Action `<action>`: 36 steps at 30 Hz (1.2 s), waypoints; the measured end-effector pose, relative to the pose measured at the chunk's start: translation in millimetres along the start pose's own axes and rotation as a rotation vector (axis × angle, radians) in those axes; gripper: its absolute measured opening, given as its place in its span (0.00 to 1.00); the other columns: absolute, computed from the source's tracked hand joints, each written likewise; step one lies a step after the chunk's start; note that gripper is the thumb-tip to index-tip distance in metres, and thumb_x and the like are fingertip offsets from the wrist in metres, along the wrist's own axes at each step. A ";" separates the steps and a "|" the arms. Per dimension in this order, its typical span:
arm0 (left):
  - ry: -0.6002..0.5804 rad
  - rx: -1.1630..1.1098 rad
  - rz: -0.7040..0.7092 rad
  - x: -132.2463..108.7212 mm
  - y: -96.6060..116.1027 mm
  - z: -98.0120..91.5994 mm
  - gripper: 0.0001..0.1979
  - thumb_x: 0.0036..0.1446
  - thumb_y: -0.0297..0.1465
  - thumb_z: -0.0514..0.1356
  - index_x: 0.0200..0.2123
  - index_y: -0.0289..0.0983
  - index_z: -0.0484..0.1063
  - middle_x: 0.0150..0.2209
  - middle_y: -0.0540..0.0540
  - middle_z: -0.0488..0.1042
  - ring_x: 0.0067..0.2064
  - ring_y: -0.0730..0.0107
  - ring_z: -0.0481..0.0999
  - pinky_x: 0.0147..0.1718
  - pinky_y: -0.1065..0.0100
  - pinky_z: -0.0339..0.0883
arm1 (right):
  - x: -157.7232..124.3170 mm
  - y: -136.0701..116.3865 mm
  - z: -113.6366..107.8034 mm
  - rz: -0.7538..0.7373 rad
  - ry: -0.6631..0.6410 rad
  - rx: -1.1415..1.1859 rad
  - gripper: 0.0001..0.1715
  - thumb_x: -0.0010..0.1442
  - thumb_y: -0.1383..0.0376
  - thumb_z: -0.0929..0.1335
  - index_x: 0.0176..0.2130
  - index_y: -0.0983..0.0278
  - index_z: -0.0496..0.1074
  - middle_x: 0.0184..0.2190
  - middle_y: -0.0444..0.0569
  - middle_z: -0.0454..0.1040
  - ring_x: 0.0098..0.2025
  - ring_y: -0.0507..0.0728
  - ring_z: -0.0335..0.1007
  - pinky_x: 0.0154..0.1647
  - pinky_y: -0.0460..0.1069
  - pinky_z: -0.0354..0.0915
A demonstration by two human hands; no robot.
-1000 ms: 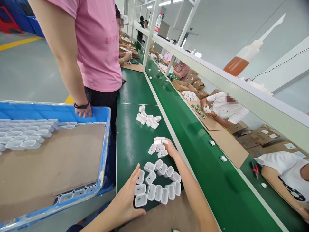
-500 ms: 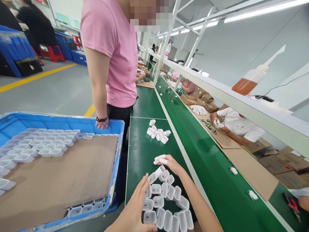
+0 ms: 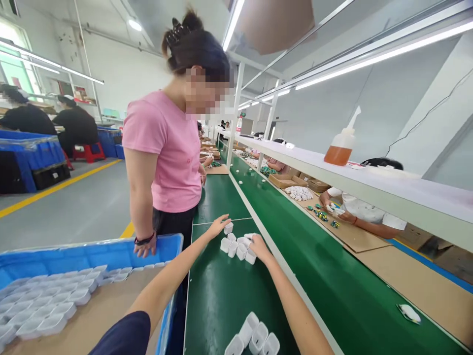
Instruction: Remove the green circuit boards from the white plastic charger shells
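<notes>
Well, the left hand (image 3: 219, 226) and right hand (image 3: 259, 245) had just moved from the nearer cups (image 3: 258, 337) up to the far white cups (image 3: 241, 251) on the green table (image 3: 221, 301) — leaving the near ones untouched. Left fingers stretched out beside the rearmost cup (image 3: 228, 228); right fingers curled at the cluster's edge, pinching or not I couldn't tell — the water bottle (image 3: 239, 126) had a label too small to read

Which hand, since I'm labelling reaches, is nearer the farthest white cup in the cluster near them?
Left: the left hand is just beside that cup, contact unclear; the right hand is at the right side of the cluster.
</notes>
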State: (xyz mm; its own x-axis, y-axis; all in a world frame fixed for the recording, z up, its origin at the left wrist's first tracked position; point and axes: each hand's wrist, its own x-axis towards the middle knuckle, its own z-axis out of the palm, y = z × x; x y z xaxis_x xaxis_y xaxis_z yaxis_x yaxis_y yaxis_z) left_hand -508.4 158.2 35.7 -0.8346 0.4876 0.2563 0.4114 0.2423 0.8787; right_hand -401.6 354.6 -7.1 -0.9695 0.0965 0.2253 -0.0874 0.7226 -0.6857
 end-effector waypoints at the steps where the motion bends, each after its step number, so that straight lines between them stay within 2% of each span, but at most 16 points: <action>1: -0.031 -0.015 -0.010 3.6 -5.3 5.0 0.18 0.66 0.38 0.61 0.55 0.35 0.70 0.55 0.41 0.73 0.52 0.58 0.77 0.50 0.52 0.75 | -0.6 1.8 3.5 -0.011 0.003 -0.019 0.19 0.68 0.57 0.69 0.54 0.64 0.71 0.55 0.53 0.72 0.54 0.61 0.72 0.55 0.62 0.71; 5: -0.143 -0.070 -0.048 -6.6 -27.1 27.3 0.17 0.66 0.38 0.61 0.53 0.35 0.72 0.52 0.43 0.74 0.50 0.58 0.77 0.48 0.54 0.76 | -7.3 10.1 9.6 -0.044 0.013 -0.058 0.19 0.68 0.57 0.69 0.55 0.63 0.71 0.55 0.53 0.72 0.53 0.60 0.73 0.53 0.60 0.72; 9: -0.147 -0.127 -0.093 -37.0 -40.2 44.7 0.17 0.66 0.38 0.61 0.53 0.35 0.71 0.52 0.42 0.75 0.49 0.60 0.77 0.48 0.54 0.76 | -22.0 14.5 13.2 -0.069 0.010 -0.061 0.17 0.68 0.58 0.69 0.52 0.63 0.72 0.54 0.52 0.73 0.52 0.60 0.73 0.53 0.60 0.72; 14: -0.062 -0.194 -0.163 -102.5 -42.8 69.4 0.17 0.66 0.39 0.60 0.53 0.35 0.71 0.53 0.41 0.74 0.51 0.59 0.77 0.50 0.53 0.75 | -62.6 12.6 16.6 -0.049 -0.047 -0.028 0.16 0.68 0.58 0.69 0.50 0.65 0.73 0.50 0.51 0.75 0.50 0.59 0.74 0.51 0.59 0.73; 19: -0.077 -0.256 -0.216 -176.1 -29.3 88.1 0.18 0.67 0.40 0.60 0.53 0.35 0.72 0.54 0.41 0.74 0.54 0.57 0.76 0.53 0.50 0.72 | -117.0 9.3 11.2 0.025 -0.137 0.032 0.16 0.68 0.58 0.69 0.51 0.64 0.73 0.51 0.51 0.75 0.50 0.59 0.74 0.52 0.59 0.73; 23: -0.115 -0.253 -0.187 -218.1 -13.5 82.6 0.23 0.69 0.45 0.54 0.58 0.36 0.68 0.61 0.38 0.70 0.62 0.53 0.70 0.63 0.44 0.62 | -151.7 -6.9 -0.8 0.066 -0.142 0.061 0.18 0.68 0.57 0.69 0.53 0.63 0.72 0.53 0.52 0.74 0.51 0.59 0.74 0.53 0.60 0.72; 25: -0.148 -0.224 -0.161 -235.3 -6.9 70.2 0.27 0.71 0.48 0.47 0.64 0.38 0.63 0.66 0.37 0.65 0.68 0.53 0.63 0.68 0.45 0.54 | -171.1 -18.5 -14.2 0.086 -0.096 0.059 0.22 0.68 0.57 0.69 0.58 0.62 0.69 0.58 0.54 0.71 0.56 0.62 0.72 0.58 0.64 0.70; 27: -0.200 -0.182 -0.140 -254.2 -1.5 52.4 0.32 0.69 0.51 0.46 0.68 0.40 0.56 0.71 0.38 0.57 0.73 0.51 0.54 0.71 0.46 0.47 | -200.6 -30.3 -33.4 0.106 -0.042 0.043 0.30 0.69 0.56 0.67 0.65 0.59 0.61 0.66 0.57 0.63 0.66 0.66 0.62 0.65 0.67 0.62; 30: -0.277 -0.120 -0.103 -293.6 5.3 26.0 0.49 0.56 0.55 0.62 0.72 0.41 0.47 0.75 0.37 0.44 0.76 0.42 0.41 0.72 0.39 0.37 | -269.2 -49.9 -62.3 0.134 -0.034 -0.018 0.49 0.62 0.50 0.71 0.72 0.54 0.48 0.74 0.54 0.49 0.75 0.67 0.45 0.73 0.66 0.49; 32: -0.296 -0.066 -0.057 -328.2 8.9 18.1 0.61 0.45 0.50 0.72 0.73 0.40 0.40 0.76 0.34 0.37 0.76 0.37 0.33 0.70 0.34 0.32 | -321.3 -65.0 -71.5 0.160 -0.079 -0.082 0.60 0.53 0.49 0.76 0.73 0.54 0.47 0.75 0.54 0.45 0.76 0.69 0.39 0.74 0.65 0.46; 34: -0.271 0.104 0.032 -363.8 12.1 23.5 0.62 0.46 0.45 0.72 0.73 0.41 0.36 0.76 0.33 0.33 0.76 0.36 0.33 0.69 0.31 0.37 | -364.4 -77.0 -68.4 0.190 -0.120 -0.153 0.65 0.47 0.49 0.79 0.73 0.54 0.48 0.75 0.55 0.44 0.76 0.72 0.35 0.74 0.68 0.42; 36: -0.214 0.192 0.074 -391.9 14.7 40.5 0.64 0.45 0.42 0.73 0.72 0.41 0.32 0.75 0.30 0.30 0.75 0.34 0.30 0.68 0.29 0.39 | -389.5 -80.9 -55.5 0.206 -0.132 -0.218 0.68 0.46 0.47 0.79 0.73 0.55 0.47 0.75 0.58 0.43 0.76 0.73 0.33 0.73 0.72 0.40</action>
State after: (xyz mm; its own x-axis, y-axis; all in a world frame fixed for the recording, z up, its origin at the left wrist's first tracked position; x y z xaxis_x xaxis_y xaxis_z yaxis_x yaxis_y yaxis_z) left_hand -160.4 4.6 -68.1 -0.7117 0.6709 0.2081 0.5471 0.3436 0.7633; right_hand -4.3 296.6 -1.0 -0.9842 0.1771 -0.0040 0.1511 0.8278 -0.5402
